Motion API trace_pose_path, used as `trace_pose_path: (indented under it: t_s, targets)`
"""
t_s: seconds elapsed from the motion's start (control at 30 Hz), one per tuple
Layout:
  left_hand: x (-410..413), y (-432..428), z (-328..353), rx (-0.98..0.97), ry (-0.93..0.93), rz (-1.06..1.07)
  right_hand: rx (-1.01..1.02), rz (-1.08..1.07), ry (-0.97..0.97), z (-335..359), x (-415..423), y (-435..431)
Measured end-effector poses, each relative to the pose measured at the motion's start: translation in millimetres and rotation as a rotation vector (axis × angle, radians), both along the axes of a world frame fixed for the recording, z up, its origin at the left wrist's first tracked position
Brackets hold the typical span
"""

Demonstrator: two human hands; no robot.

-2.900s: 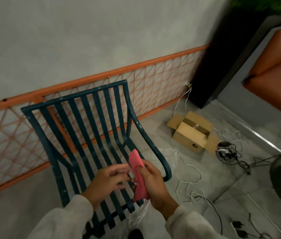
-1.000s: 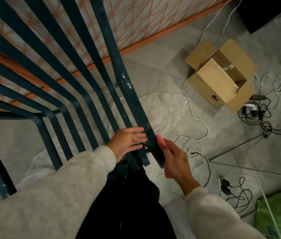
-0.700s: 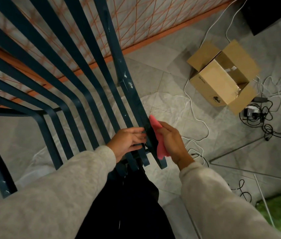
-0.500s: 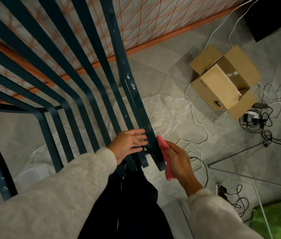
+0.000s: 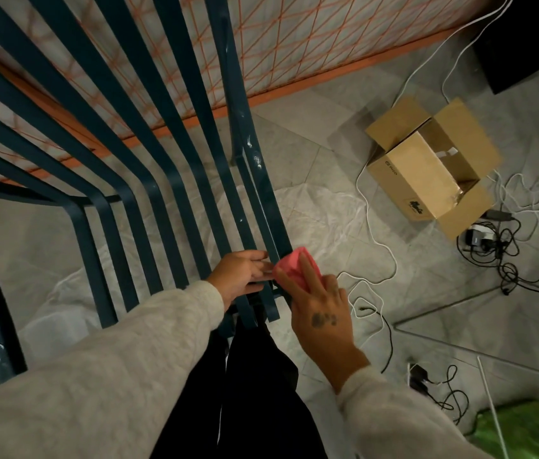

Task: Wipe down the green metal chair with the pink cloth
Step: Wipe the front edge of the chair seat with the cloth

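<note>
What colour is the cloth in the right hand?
Pink cloth, seen in the head view.

Chair [image 5: 148, 180] seen from above, dark teal slats fanning toward front edge. Left hand [image 5: 240, 274] grips front ends of rightmost slats. Right hand [image 5: 319, 306] presses pink cloth [image 5: 291, 268] against outer slat near front corner, fingers spread over cloth, dark mark on back of hand. Pale sleeves on both arms. Open cardboard box [image 5: 433, 170] on floor to right, tangled cables [image 5: 493, 250] beside it. Orange mesh panel [image 5: 294, 44] behind chair.
</note>
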State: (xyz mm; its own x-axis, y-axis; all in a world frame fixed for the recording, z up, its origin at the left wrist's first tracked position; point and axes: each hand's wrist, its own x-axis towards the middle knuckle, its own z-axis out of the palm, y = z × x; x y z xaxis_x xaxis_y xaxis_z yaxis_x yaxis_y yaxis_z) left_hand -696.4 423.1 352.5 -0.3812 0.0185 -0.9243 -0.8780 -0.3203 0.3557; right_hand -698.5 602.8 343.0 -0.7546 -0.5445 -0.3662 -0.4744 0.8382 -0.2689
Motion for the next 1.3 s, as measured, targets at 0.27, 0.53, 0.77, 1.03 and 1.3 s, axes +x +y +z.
trace_pose_path:
  t_s: [0.27, 0.53, 0.77, 1.03, 1.3]
  targets:
    - [-10, -6, 3, -0.030, 0.104, 0.010, -0.094, -0.086, -0.068, -3, -30, -35]
    - [-18, -13, 6, 0.028, 0.085, 0.040, -0.018, 0.007, 0.008, -5, -15, -19]
    - [-16, -17, 6, -0.070, 0.108, -0.033, 0.232, 0.426, 0.173, 14, -21, -36]
    - [-13, -30, 6, -0.074, 0.073, 0.043, 0.116, 0.478, 0.294, 1, -54, -45]
    - [-32, -29, 4, 0.001, 0.149, 0.113, -0.204, 0.048, -0.048, -14, -26, -9]
